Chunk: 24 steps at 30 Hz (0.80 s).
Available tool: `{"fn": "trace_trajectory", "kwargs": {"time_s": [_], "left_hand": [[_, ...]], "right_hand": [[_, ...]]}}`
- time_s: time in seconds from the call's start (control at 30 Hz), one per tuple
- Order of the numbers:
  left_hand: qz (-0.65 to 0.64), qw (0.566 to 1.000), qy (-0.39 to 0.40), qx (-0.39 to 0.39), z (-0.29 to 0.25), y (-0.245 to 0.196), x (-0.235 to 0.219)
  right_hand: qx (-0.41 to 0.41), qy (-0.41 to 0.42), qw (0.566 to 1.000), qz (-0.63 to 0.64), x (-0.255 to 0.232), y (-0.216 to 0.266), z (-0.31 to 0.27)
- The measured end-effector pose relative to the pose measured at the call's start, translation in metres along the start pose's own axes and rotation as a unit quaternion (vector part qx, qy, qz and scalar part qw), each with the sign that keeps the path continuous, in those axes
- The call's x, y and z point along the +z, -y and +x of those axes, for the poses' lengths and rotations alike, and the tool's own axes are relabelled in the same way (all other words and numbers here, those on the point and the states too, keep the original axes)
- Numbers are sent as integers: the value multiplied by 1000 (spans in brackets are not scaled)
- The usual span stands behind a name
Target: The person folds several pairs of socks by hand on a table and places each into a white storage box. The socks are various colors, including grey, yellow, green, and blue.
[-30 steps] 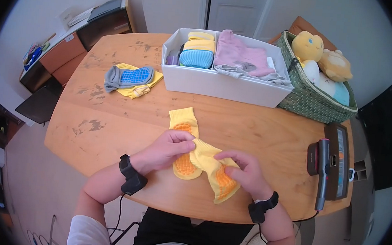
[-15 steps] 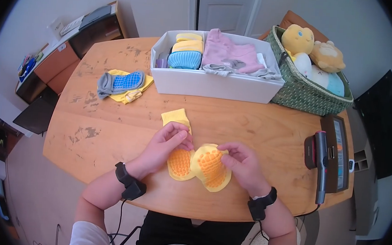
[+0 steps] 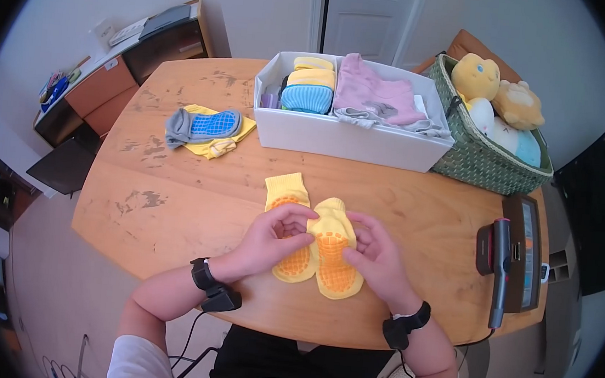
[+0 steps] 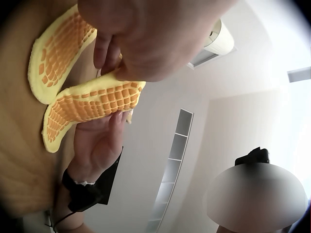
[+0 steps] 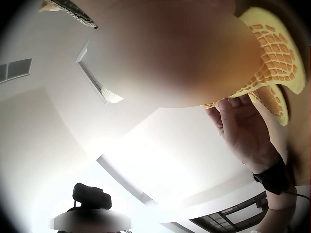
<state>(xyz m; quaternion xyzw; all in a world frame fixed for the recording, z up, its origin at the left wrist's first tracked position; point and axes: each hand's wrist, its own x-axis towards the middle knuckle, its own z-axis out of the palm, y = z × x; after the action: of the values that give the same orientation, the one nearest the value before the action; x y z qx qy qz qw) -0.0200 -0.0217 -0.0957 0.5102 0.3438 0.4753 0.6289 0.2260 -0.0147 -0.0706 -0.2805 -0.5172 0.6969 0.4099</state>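
Note:
In the head view, a yellow sock (image 3: 334, 262) with an orange gripped sole is held upright between both hands, its toe toward me and low over the table. My left hand (image 3: 268, 239) pinches its left edge near the middle. At its right edge, my right hand (image 3: 380, 259) pinches it with thumb and fingers. The matching yellow sock (image 3: 287, 185) lies flat just to the left, sole up, partly hidden by the left hand. In the left wrist view the held sock (image 4: 99, 103) is bent, its toe reaching down beside the other sock (image 4: 41, 73).
A grey and blue sock (image 3: 215, 124) lies on a yellow one (image 3: 196, 146) at the left. Behind stands a white box (image 3: 349, 141) with folded clothes, beside a green basket (image 3: 485, 168) of plush toys. A dark handheld device (image 3: 499, 275) lies at the right edge.
The upper sock has swung from a twisted, slanted position to straight up and down, sole facing up. My left hand, off it half a second ago, has come back to its left edge.

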Motion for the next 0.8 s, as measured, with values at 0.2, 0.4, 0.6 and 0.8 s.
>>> {"fn": "trace_trajectory", "kwargs": {"time_s": [0.2, 0.4, 0.6, 0.8], "left_hand": [[29, 1000, -1, 2, -3, -7, 2], [47, 998, -36, -17, -7, -15, 8], [134, 989, -29, 46, -6, -6, 2], [328, 940, 16, 95, -7, -14, 2]], "right_hand": [[44, 14, 999, -23, -2, -1, -3], [16, -30, 996, -78, -2, -3, -6], [14, -67, 989, -130, -2, -7, -5], [-99, -57, 956, -269, 0, -4, -5]]}}
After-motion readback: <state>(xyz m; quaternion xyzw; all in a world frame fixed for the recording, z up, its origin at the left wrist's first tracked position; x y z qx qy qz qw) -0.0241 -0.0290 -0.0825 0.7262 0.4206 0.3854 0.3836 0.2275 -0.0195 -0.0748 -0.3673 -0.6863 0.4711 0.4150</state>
